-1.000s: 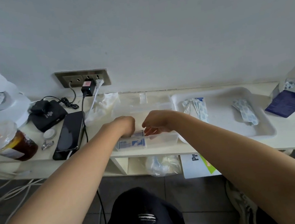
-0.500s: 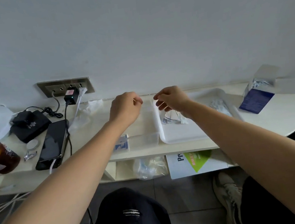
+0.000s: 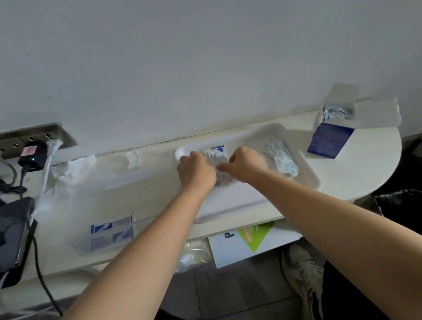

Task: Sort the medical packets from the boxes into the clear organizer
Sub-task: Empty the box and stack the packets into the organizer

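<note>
On the white shelf stands a white tray (image 3: 309, 175). In its left part lies a pile of blue-and-white medical packets (image 3: 217, 157). My left hand (image 3: 196, 172) and my right hand (image 3: 246, 163) are both on this pile, fingers curled around it from either side. A second pile of packets (image 3: 282, 162) lies in the tray's right part. Left of the tray is the clear organizer (image 3: 137, 173), with blue-and-white packets (image 3: 111, 231) in its near compartment. An open blue box (image 3: 330, 141) with packets showing at its top stands at the far right.
A black phone (image 3: 1, 244) lies at the left edge with a cable (image 3: 43, 279) hanging down. A charger (image 3: 32, 156) sits in the wall socket. Crumpled clear wrap (image 3: 74, 167) lies by the wall. Papers (image 3: 253, 239) and a shoe (image 3: 301, 268) are below the shelf.
Both hands left the organizer, rose, and moved right onto the packet pile in the tray. The view has shifted to the right.
</note>
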### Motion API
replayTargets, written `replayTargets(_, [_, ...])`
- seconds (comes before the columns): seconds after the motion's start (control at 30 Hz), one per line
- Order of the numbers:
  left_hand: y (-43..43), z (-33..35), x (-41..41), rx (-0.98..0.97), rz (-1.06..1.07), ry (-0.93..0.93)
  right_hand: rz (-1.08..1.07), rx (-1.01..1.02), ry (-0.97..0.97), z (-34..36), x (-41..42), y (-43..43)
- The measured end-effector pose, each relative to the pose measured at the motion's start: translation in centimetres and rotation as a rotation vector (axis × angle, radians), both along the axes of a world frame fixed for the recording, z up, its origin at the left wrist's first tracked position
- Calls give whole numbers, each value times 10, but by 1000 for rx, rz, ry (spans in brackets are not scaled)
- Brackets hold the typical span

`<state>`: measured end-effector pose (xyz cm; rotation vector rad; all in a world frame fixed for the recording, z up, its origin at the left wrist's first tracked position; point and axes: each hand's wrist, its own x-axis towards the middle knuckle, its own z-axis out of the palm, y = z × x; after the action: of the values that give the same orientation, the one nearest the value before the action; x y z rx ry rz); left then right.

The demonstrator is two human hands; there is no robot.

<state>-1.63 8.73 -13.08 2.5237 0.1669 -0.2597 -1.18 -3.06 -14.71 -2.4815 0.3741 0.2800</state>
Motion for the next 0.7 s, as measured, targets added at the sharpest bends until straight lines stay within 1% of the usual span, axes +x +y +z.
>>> replayTargets(0.07, [-2,-7,3,5,13,34,8,-44,19,-7,3,2])
replayTargets(0.13, [-6,-13,4,-1,21,38,18,-44,22,-13,6,2])
replayTargets(0.37, [-7,-30,8,-29,53,57,-13,42,-3,-17,8,-11])
replayTargets(0.43, [-7,-33,8,-20,52,41,-40,128,-29,-17,6,-16])
replayTargets(0.53, [-9,-35,8,10,50,-23,-156,338,-61,-17,4,-27])
replayTargets(0.63, [-14,-35,8,62,45,-99,-179,470,-4,-10,-1,-41])
replayTargets(0.7, [-17,-36,9,120,39,-116,-159,506,45,-4,-5,-51])
